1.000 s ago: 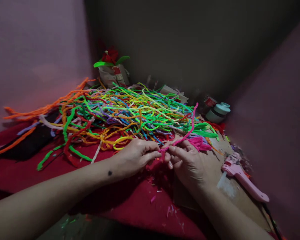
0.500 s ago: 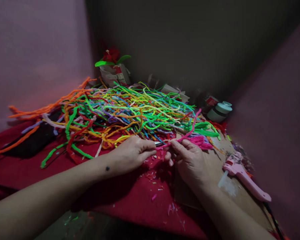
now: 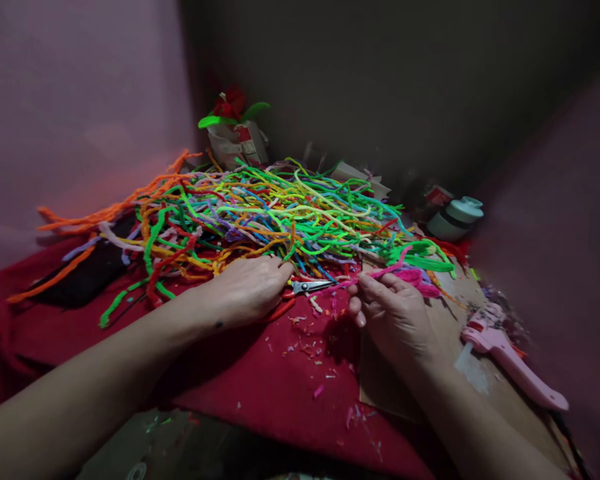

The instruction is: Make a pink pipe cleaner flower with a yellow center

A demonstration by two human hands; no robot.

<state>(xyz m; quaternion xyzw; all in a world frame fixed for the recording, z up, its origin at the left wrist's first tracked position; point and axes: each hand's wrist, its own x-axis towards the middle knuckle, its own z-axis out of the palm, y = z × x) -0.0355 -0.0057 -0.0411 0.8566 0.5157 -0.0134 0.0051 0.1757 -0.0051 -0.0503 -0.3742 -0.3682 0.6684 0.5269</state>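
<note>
Well left of the left grip (image 3: 255,287), orange strands (image 3: 115,213) stick out over the red cloth of the worktop (image 3: 260,393), with a black item (image 3: 85,277) partly under them. Nearer that grip, green and red strands trail from a tangled, many-coloured heap (image 3: 275,213), which crowds the space just beyond both hands; a red flower (image 3: 230,103) stands behind it. The left grip is curled at the red handles of some scissors (image 3: 307,287), hiding part of them; whether it has closed on them I cannot tell. The blades point right, into the gap between the hands, with scraps (image 3: 319,392) strewn nearer the worktop's edge. A pink strand (image 3: 346,283) runs from beside the blade tips to the right grip (image 3: 393,310), whose thumb and fingers pinch it tight. Just beyond that grip lies a pink bundle (image 3: 425,283). Cardboard (image 3: 445,353) spreads beneath and to its right, a pink glue gun (image 3: 513,360) along the far side. Past the right grip, farther back, stands a lidded container (image 3: 455,219).
</note>
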